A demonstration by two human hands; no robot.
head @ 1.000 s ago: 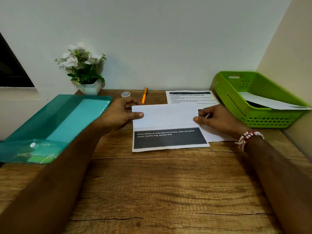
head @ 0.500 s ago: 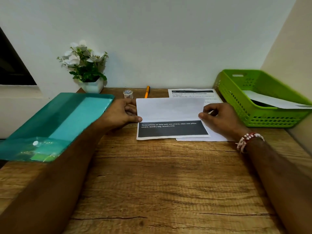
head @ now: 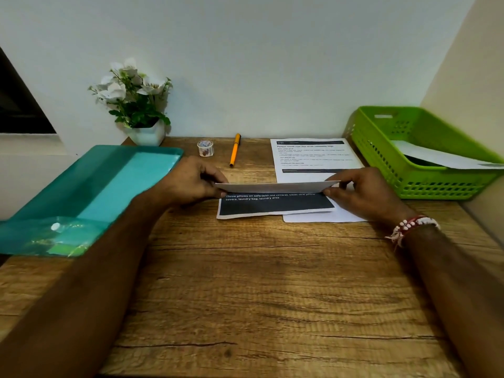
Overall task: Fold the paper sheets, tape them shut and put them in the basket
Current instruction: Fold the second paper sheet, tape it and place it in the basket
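**Paper sheet half folded between two hands**

Left hand [head: 191,181] pinching the left end of the paper sheet [head: 275,199], thumb and fingers closed on the raised flap. Right hand [head: 362,193] pinching the right end the same way, a beaded bracelet [head: 411,226] at the wrist. Flap lifted off the wooden tabletop [head: 259,282] and tipped toward the near side, seen almost edge-on, above the sheet's dark printed band with white lettering. Lower part of the sheet lying flat, its right end overlapping a second printed sheet [head: 313,156] spread behind and to the right.

Green basket [head: 381,159] at the far right corner, against the wall, just beside the second sheet; one folded paper [head: 441,158] leaning inside, sticking out over the right rim. Small tape roll [head: 205,148] at the back of the tabletop, well clear of both hands, an orange pen [head: 234,150] lying just right of it. Teal plastic folder [head: 90,195] on the left, overhanging the tabletop's edge. White potted flowers [head: 136,105] in the back left corner.
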